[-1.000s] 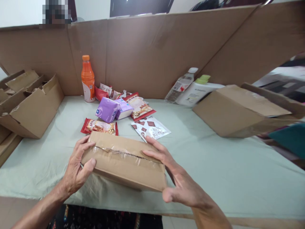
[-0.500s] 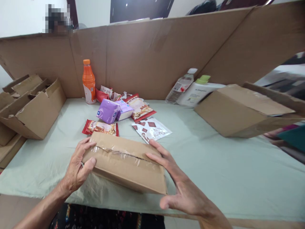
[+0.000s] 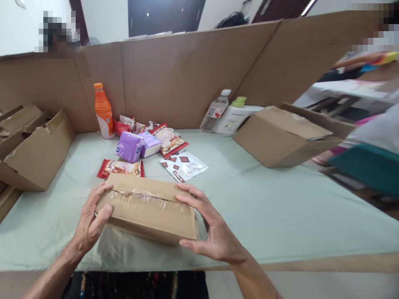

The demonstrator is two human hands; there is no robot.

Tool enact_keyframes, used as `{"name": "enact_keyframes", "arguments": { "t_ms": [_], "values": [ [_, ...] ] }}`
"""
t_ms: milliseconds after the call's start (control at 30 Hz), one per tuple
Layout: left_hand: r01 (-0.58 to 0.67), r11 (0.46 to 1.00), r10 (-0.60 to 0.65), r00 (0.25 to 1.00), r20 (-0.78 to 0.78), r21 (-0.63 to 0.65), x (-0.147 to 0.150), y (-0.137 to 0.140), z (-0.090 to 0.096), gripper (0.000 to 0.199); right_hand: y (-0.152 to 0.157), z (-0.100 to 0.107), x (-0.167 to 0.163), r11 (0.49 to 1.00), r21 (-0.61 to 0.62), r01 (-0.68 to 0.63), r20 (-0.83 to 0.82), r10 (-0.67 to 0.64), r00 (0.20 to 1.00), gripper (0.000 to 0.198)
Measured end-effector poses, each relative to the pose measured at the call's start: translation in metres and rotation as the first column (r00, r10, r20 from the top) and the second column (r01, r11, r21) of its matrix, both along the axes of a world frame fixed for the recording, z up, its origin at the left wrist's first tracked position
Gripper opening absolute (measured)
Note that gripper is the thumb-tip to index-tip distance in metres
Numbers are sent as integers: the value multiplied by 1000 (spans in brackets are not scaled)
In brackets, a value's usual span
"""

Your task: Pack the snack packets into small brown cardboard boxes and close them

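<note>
A closed cardboard box (image 3: 149, 211) with clear tape along its top seam lies near the table's front edge. My left hand (image 3: 93, 214) grips its left end, thumb and fingers on the top. Around the right end is my right hand (image 3: 212, 224), fingers on the top and thumb against the near lower corner. Just behind the box lie a red snack packet (image 3: 121, 168) and a silver-white sachet (image 3: 184, 165). Two purple tissue packs (image 3: 129, 146) and another red snack packet (image 3: 170, 140) sit farther back.
An orange bottle (image 3: 104, 112) stands against the cardboard wall (image 3: 174, 74). A clear bottle (image 3: 215, 112) and a white bottle with green cap (image 3: 233, 117) lean there too. Open cardboard boxes stand left (image 3: 40, 153) and right (image 3: 280, 137). Other people are partly visible beyond.
My right thumb has come in against the box's near right corner, where it stood apart before. The view has turned to the right. My left hand keeps its grip.
</note>
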State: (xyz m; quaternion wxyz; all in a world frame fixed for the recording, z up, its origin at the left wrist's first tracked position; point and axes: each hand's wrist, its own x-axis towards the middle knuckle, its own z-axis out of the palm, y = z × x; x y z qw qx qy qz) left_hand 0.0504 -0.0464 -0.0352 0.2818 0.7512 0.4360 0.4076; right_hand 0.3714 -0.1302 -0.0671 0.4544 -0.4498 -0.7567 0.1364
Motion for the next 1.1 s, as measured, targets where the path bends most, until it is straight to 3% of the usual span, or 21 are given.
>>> {"name": "enact_keyframes", "arguments": {
  "t_ms": [300, 533, 867, 1100],
  "values": [
    [55, 998, -56, 998, -35, -19, 10, 4, 4, 50, -8, 3, 11, 999, 14, 34, -26, -34, 999, 74],
    [135, 991, -135, 991, -4, -10, 14, 11, -9, 47, -13, 3, 20, 998, -10, 61, -46, -61, 997, 73],
    [139, 989, -142, 989, -46, -55, 9, 13, -17, 52, -12, 5, 28, 998, 14, 61, -60, -60, 996, 71],
    [276, 937, -311, 938, -154, -214, 23, 12, -37, 56, -37, -1, 78, 953, -7, 302, -66, -302, 951, 64]
  ]
}}
